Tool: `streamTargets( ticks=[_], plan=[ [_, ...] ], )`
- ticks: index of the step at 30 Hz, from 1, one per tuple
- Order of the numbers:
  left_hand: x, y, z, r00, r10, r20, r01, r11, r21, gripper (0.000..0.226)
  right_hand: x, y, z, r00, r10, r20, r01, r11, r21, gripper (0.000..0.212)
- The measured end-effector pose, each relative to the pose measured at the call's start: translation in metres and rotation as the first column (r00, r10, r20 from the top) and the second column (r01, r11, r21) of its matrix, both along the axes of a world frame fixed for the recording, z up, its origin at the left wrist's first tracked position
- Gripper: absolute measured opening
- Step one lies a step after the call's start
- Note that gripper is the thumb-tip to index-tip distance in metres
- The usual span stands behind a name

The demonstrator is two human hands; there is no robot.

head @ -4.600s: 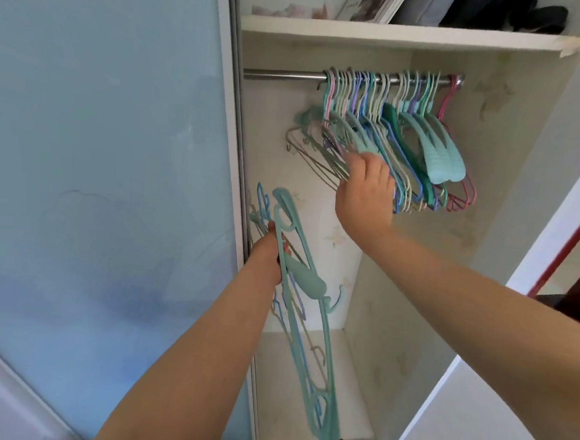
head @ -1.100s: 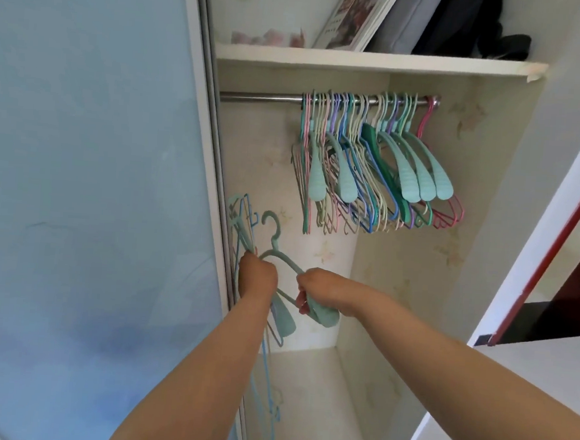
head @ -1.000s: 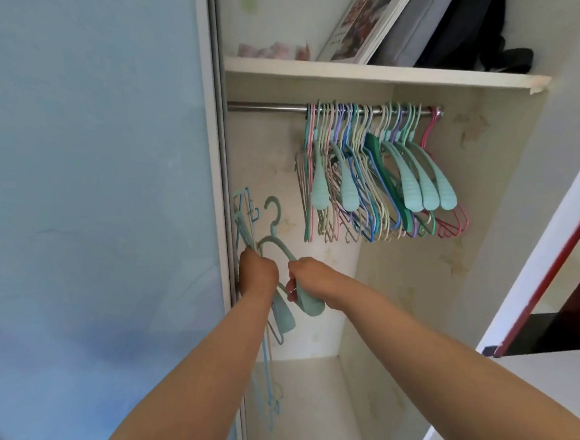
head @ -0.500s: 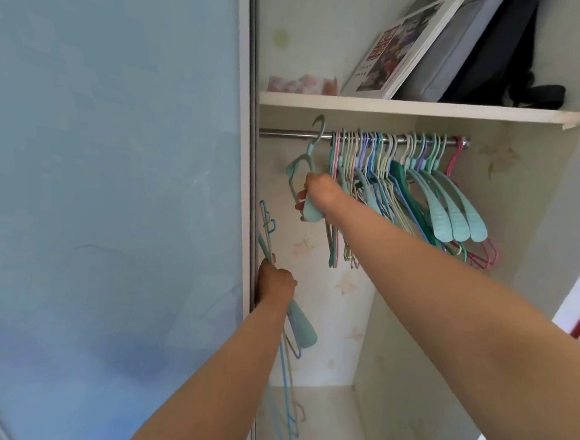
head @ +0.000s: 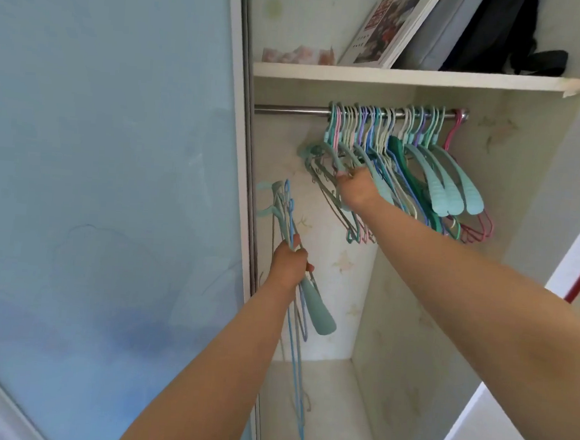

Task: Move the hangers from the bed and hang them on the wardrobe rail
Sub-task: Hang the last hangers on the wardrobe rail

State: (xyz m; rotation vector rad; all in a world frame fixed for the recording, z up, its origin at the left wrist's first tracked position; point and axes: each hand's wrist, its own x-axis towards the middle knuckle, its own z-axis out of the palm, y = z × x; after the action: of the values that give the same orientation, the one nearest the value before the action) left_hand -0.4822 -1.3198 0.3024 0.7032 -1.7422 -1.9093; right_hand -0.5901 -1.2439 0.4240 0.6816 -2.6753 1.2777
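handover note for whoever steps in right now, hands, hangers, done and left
Left hand: grips a bunch of thin blue and teal plastic hangers hanging low beside the sliding door.
Right hand: fingers curled round the leftmost hangers in the row of pastel plastic hangers on the metal wardrobe rail.
Done: most hangers are hung.
Left: hang the left hand's bunch on the rail.

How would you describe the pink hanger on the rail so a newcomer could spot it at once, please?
Find the metal rail under the wardrobe shelf. The pink hanger hooks on at its far right end, the only pink hook standing apart from the packed bunch.
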Motion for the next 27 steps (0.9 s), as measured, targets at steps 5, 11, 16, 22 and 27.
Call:
streamTargets(
  ticks=[5, 11, 16, 22, 27],
  plan=[
    [0.008, 0.018, -0.006, 1.0, 0.007, 0.013, -0.007, 1.0, -0.019, 0.027, 0.057, 0.054, -0.068, 0.933, -0.005, -0.361, -0.051, 0.988, -0.144, 0.016],
    [0.014, 0.032, -0.023, 1.0, 0.012, 0.021, -0.011, 0.999, -0.036, 0.05, 0.111, 0.099, -0.125, 0.809, 0.312, 0.498, -0.523, 0.77, 0.367, 0.052],
    [0.015, 0.048, -0.031, 0.998, -0.053, -0.023, 0.054, 0.997, 0.061, 0.054, 0.125, 0.113, -0.154, 0.787, 0.327, 0.524, -0.38, 0.925, -0.006, 0.019],
    [0.022, 0.059, -0.044, 0.982, -0.189, 0.008, 0.187, 0.976, 0.111, 0.059, 0.136, 0.127, -0.173, 0.945, 0.161, 0.286, -0.168, 0.986, 0.001, 0.037],
    [0.034, 0.058, -0.062, 0.956, -0.284, 0.074, 0.273, 0.953, 0.128, 0.024, 0.133, 0.149, -0.172, 0.963, 0.076, 0.258, -0.065, 0.997, -0.052, 0.031]
  ],
)
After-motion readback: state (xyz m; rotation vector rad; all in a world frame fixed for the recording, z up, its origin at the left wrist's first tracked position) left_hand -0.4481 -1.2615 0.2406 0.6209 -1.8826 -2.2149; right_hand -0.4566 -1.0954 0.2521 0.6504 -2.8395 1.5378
